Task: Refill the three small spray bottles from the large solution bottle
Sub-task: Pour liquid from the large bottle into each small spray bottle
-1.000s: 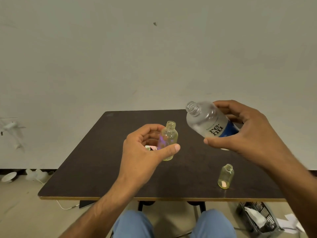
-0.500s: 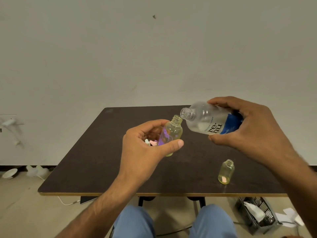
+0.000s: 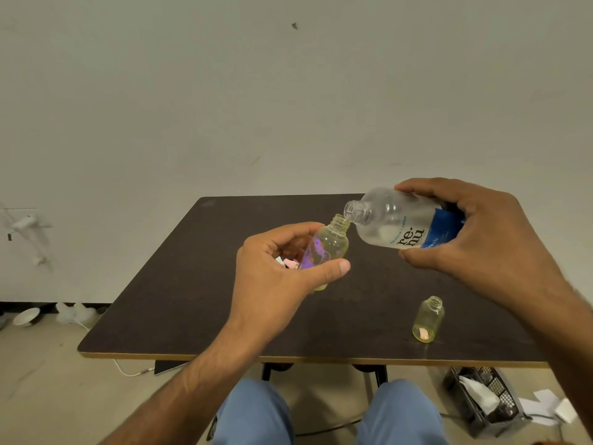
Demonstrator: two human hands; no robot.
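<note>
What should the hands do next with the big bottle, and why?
Probably tip the large bottle a little further. The right hand holds it nearly sideways, its open mouth just above the open neck of the small bottle that the left hand holds. No stream shows yet.

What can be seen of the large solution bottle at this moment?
The large solution bottle looks like clear plastic, with a blue label reading "re.nu" in dark letters. Its cap is off, baring a threaded neck. The right hand grips its label end, holding it nearly on its side above the table. Its mouth points left, just over the open neck of the small bottle that the left hand holds.
</note>
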